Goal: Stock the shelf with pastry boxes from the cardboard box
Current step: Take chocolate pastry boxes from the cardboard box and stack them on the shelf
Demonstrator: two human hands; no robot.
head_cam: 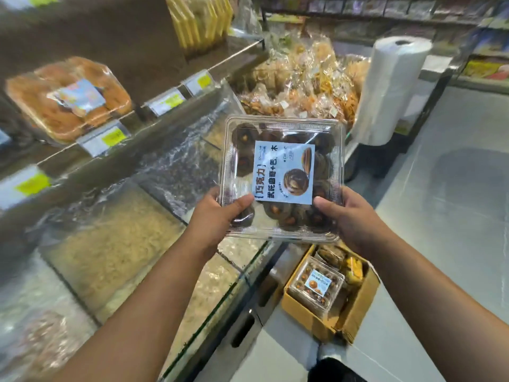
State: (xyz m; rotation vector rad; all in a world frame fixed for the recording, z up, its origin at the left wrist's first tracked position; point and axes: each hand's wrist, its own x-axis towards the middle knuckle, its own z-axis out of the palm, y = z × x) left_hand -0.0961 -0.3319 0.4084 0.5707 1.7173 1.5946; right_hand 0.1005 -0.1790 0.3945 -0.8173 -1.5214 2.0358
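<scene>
I hold a clear plastic pastry box of dark chocolate pastries with a light blue label, level in front of me above the glass-topped bins. My left hand grips its near left corner, thumb on the lid. My right hand grips the near right corner the same way. On the floor below stands the open cardboard box, with another labelled pastry box inside. On the brown shelf at upper left sits a pack of orange pastries.
Yellow price tags line the shelf edges. Glass-covered bulk bins run along the left. Bagged snacks pile up behind the held box. A roll of plastic bags stands at right. Grey floor spreads to the right.
</scene>
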